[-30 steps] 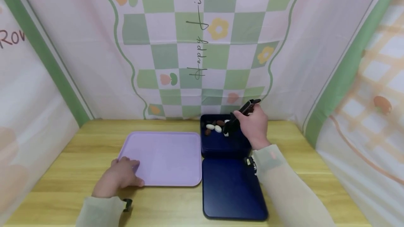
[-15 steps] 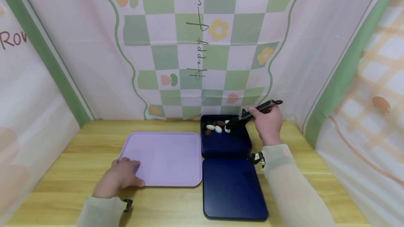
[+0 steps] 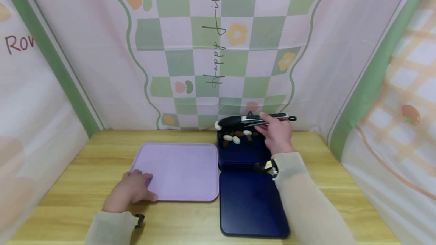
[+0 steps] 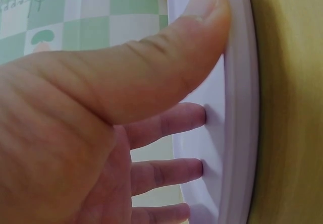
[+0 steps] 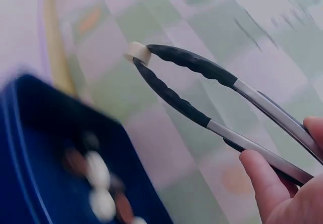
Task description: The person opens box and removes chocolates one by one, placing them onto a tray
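Observation:
My right hand (image 3: 280,133) grips a pair of black-tipped metal tongs (image 5: 187,61) by their handles. Pinched between the tong tips is a small cream-white piece (image 5: 138,53), held level above the back left corner of a dark blue box (image 3: 243,157). Inside that box lie several white and brown pebble-like pieces (image 3: 236,140). My left hand (image 3: 133,189) rests at the front left corner of a lilac tray (image 3: 180,169). In the left wrist view its straight fingers (image 4: 169,171) touch the tray's inside and the thumb lies on the rim.
A flat dark blue panel (image 3: 253,204), like a lid, lies in front of the box. The tray's right edge stands close beside both. Behind the wooden table (image 3: 184,224) hangs a checked curtain (image 3: 204,63), with more cloth on both sides.
The tongs have come up from inside the box and swung left with the white piece between their tips. My right hand has shifted left. My left hand stays on the tray.

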`<state>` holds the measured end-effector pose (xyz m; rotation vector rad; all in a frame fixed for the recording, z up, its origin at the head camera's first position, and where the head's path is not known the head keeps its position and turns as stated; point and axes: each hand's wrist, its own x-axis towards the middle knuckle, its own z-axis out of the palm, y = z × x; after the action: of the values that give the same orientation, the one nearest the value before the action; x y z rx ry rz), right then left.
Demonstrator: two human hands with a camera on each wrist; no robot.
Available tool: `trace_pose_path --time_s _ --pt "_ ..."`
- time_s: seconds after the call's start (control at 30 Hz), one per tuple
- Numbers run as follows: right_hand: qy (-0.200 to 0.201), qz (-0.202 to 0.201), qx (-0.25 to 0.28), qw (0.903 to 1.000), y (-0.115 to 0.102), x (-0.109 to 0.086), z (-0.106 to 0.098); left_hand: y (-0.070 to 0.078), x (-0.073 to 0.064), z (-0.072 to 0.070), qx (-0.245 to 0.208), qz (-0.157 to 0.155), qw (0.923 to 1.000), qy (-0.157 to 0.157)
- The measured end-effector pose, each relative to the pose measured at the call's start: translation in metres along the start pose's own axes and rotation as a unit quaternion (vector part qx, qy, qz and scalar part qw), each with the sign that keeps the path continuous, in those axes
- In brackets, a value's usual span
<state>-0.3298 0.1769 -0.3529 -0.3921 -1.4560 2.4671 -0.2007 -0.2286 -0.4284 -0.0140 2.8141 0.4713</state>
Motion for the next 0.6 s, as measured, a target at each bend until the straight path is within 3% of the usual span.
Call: trace_pose_path --time_s 0.27,0.43,0.6 --pt "-0.056 0.027 -0.014 0.9979 0.06 -0.037 0.073 0.002 0.002 -0.002 -0.008 -0.018 0.9998 -0.008" --pt "-0.066 0.049 -0.031 0.9961 0.098 -0.055 0.103 0.002 0.003 -0.002 -0.012 -0.033 0.9993 -0.012" --pt "-0.063 0.061 -0.042 0.9953 0.141 -0.071 0.128 -0.001 0.004 -0.001 -0.004 -0.025 0.9997 -0.009"
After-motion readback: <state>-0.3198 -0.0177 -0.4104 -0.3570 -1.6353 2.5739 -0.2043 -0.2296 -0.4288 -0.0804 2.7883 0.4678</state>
